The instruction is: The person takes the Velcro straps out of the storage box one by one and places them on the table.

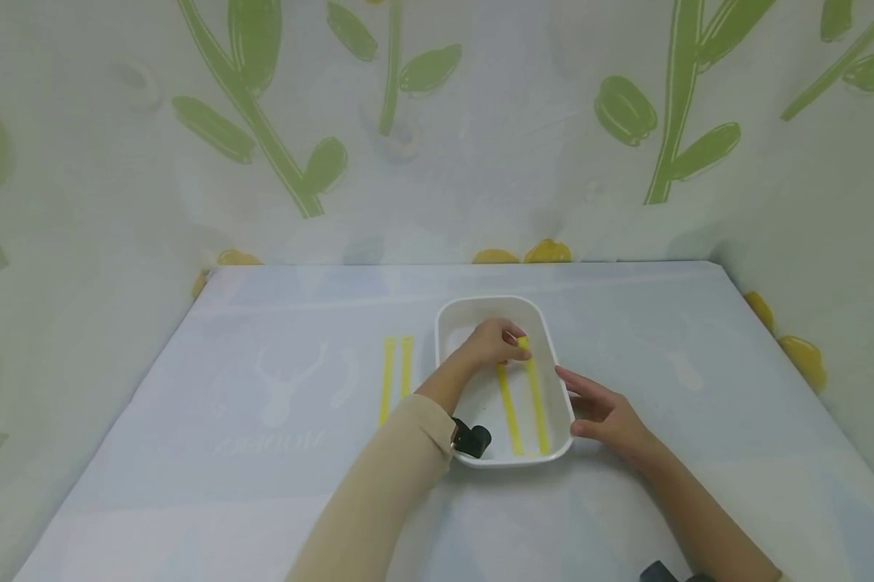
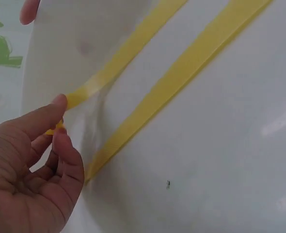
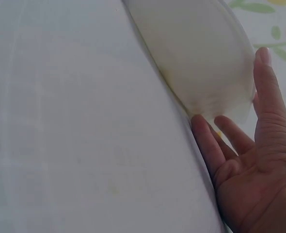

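A white rounded rectangular tub (image 1: 480,416) stands on the table, with two yellow ribbon strips inside it. My left hand (image 1: 491,343) reaches into the far part of the tub. Thumb and fingers pinch the far end of the right-hand ribbon (image 2: 126,51), lifting that end off the tub's bottom. Beside it the other ribbon (image 2: 169,80) lies along the bottom, its far end partly behind my hand in the head view. My right hand (image 1: 611,419) is at the tub's right side, fingers spread and lightly bent. Its fingertips rest against the outer wall (image 3: 196,53) near the rim.
Two more yellow ribbons, a left one (image 1: 386,380) and a right one (image 1: 407,360), lie parallel on the pale table (image 1: 189,453) left of the tub. My left sleeve partly covers their near ends. Leaf-patterned walls (image 1: 509,178) enclose the back and sides.
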A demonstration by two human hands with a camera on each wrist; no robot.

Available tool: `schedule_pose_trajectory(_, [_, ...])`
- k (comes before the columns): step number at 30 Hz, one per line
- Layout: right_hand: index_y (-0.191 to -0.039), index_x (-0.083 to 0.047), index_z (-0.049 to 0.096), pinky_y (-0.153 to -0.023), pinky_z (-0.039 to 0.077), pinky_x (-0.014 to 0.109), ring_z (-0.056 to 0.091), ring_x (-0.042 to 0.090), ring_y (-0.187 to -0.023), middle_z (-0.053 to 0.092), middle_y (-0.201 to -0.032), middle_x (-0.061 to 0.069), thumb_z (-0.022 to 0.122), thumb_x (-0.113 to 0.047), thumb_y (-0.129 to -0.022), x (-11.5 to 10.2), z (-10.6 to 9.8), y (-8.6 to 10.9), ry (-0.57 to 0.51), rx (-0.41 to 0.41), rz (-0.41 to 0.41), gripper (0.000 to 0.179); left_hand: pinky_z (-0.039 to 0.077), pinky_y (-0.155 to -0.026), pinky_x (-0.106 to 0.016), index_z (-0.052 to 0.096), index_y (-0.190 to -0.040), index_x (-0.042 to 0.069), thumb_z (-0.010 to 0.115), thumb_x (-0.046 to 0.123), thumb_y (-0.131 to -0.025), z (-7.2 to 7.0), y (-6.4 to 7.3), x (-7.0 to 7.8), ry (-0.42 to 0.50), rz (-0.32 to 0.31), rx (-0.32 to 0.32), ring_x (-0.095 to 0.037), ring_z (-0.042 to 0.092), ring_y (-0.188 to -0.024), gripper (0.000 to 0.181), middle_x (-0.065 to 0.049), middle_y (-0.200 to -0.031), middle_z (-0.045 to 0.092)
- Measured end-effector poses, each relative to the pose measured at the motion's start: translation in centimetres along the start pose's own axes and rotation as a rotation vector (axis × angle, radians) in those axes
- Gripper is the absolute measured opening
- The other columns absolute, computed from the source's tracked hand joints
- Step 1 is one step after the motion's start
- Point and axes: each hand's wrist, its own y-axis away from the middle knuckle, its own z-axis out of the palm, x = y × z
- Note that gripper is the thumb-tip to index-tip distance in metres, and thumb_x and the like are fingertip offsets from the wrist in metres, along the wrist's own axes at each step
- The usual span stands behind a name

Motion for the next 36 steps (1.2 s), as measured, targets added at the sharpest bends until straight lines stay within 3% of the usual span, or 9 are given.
schedule_pose_trajectory(6, [-0.144,-0.006,0.037,-0.086,0.049,0.019,0.057,-0.001,-0.110,0.045,-0.136,-0.026,0.068,-0.006,-0.085,-0.1,0.0,-0.1,0.041,0.020,0.043,0.067,0.055,-0.068,-0.023,0.060,-0.118,0.001,0.073,0.014,-0.083,0.0,-0.1,0.3,0.174,-0.019,-0.039,-0.015,0.064,-0.074,0.040,-0.009,-0.094,0.062])
schedule_pose_trajectory(12, [-0.145,-0.007,0.037,-0.085,0.049,0.018,0.057,-0.002,-0.109,0.045,-0.134,-0.029,0.068,-0.008,-0.085,-0.2,0.1,-0.2,0.074,0.045,0.090,0.067,0.056,-0.075,-0.029,0.056,-0.125,0.000,0.071,0.007,-0.084,-0.2,-0.2,0.6,0.380,-0.023,-0.068,-0.024,0.069,-0.088,0.044,-0.016,-0.102,0.066])
schedule_pose_trajectory(15, [-0.145,-0.008,0.037,-0.086,0.049,0.019,0.056,-0.003,-0.109,0.044,-0.140,-0.021,0.068,-0.011,-0.086,-0.3,0.3,-0.2,0.101,0.061,0.128,0.067,0.056,-0.077,-0.031,0.054,-0.128,0.001,0.069,0.006,-0.085,-0.5,-0.3,0.6,0.451,-0.013,-0.088,-0.022,0.069,-0.086,0.046,-0.016,-0.105,0.066])
schedule_pose_trajectory(19, [-0.146,-0.012,0.037,-0.088,0.049,0.022,0.055,-0.003,-0.111,0.038,-0.149,0.001,0.070,-0.015,-0.085,-0.3,0.6,-0.3,0.134,0.083,0.174,0.069,0.056,-0.077,-0.032,0.051,-0.132,0.004,0.067,0.006,-0.087,-1.2,-0.3,0.7,0.480,0.018,-0.100,-0.018,0.066,-0.082,0.048,-0.013,-0.103,0.064])
schedule_pose_trajectory(21, [-0.146,-0.013,0.037,-0.087,0.050,0.024,0.056,-0.003,-0.111,0.037,-0.150,0.004,0.070,-0.016,-0.085,-0.2,0.6,-0.4,0.136,0.082,0.177,0.070,0.056,-0.078,-0.032,0.049,-0.135,0.007,0.065,0.007,-0.088,-1.5,-0.3,1.0,0.502,0.036,-0.108,-0.018,0.065,-0.084,0.050,-0.011,-0.102,0.062])
schedule_pose_trajectory(28, [-0.145,-0.012,0.038,-0.083,0.051,0.021,0.056,-0.002,-0.109,0.045,-0.136,-0.025,0.070,-0.010,-0.084,0.1,0.0,-0.7,0.071,0.044,0.124,0.069,0.054,-0.083,-0.034,0.044,-0.140,0.011,0.058,0.008,-0.094,-3.0,-0.1,2.2,0.543,0.130,-0.122,-0.023,0.064,-0.097,0.049,-0.008,-0.100,0.058])
schedule_pose_trajectory(36, [-0.145,-0.013,0.039,-0.083,0.051,0.022,0.057,-0.002,-0.108,0.046,-0.133,-0.028,0.071,-0.009,-0.084,0.0,-0.2,-0.8,0.065,0.053,0.145,0.069,0.054,-0.084,-0.036,0.042,-0.142,0.008,0.055,0.004,-0.095,-4.4,0.1,2.7,0.547,0.197,-0.094,-0.032,0.063,-0.106,0.049,-0.009,-0.102,0.052])
